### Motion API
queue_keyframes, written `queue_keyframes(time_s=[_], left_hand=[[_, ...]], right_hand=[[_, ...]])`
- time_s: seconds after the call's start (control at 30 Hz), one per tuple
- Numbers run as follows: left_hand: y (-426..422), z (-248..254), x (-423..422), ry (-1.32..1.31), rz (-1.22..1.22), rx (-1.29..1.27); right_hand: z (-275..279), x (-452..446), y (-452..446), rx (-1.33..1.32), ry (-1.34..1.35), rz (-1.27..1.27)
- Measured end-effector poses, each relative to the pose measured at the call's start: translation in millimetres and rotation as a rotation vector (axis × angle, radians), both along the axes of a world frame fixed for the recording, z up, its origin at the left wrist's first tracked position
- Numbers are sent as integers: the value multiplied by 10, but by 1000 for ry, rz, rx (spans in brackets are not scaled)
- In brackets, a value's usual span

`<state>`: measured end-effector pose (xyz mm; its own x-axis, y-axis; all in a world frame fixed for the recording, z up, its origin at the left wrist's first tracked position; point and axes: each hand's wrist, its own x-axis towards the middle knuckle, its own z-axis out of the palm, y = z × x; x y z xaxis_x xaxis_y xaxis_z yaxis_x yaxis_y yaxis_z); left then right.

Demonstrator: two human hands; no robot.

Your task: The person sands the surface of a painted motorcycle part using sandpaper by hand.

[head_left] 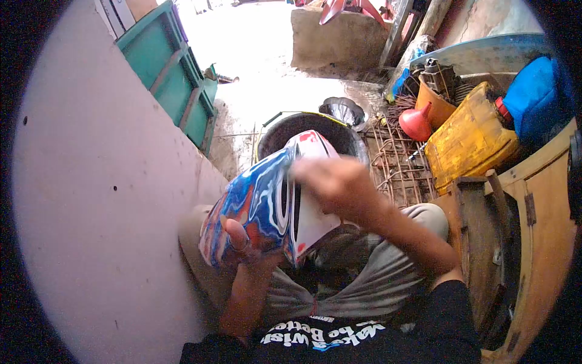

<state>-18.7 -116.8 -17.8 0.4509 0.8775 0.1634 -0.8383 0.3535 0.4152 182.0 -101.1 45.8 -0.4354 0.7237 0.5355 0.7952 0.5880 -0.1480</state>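
A curved, glossy shell (pixel 250 197) with swirled blue, white and orange paint lies tilted over my lap; its exact kind is unclear. Its right part is white with red patches, and a black-and-white stripe runs along the join. My left hand (pixel 242 246) supports it from below at the lower left, the thumb up against the painted side and the other fingers hidden beneath. Over the upper right part, my right hand (pixel 336 185) is closed, its fingertips at the stripe's edge and blurred by motion. Anything pinched in those fingers is too smeared to make out.
A black bucket (pixel 282 128) with a yellow rim stands just beyond the shell. To the right are rusty wire mesh (pixel 394 161), a red funnel (pixel 416 124), a yellow jerrycan (pixel 473 142) and wooden boards (pixel 524 242). A pale wall (pixel 109 200) rises close on the left.
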Motion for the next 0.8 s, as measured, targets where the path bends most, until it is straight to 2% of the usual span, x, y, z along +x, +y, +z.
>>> queue_keyframes(time_s=[0.03,0.07,0.13,0.2,0.23,0.33,0.37,0.43,0.5,0.53,0.57,0.6,0.67,0.73,0.77,0.8], left_hand=[[-63,287,-18,391,85,32],[-61,266,-29,397,97,29],[-12,91,-76,400,133,28],[76,-457,-276,-350,16,-469],[67,-449,-159,126,127,-164],[-15,172,-51,359,151,-82],[-20,166,-38,303,164,-86],[41,95,30,179,195,-82],[31,-34,33,163,211,-93],[27,-99,-2,162,214,-96],[9,-106,-30,163,218,-101],[28,-84,9,13,90,-140],[-12,219,-22,-11,34,-295],[17,-82,-59,-7,13,-187],[51,-198,-51,-12,10,-129],[34,-175,-38,21,49,-140]], right_hand=[[9,84,67,-38,-47,-58],[4,124,101,-74,-93,-118],[-57,-234,-200,99,-16,112],[72,-456,-467,138,41,342],[-1,-398,-401,131,94,343],[24,30,26,-133,-103,-52],[54,70,90,-140,-75,-125],[-17,-128,-143,12,-37,105],[-82,-437,-419,174,63,348],[-50,-461,-425,171,38,396],[-99,-379,-324,134,61,319],[-133,-208,-145,96,79,245],[-72,75,151,10,46,35],[-19,-13,-9,-7,21,126],[-149,-204,-144,82,8,211],[-155,-389,-298,183,119,346]])
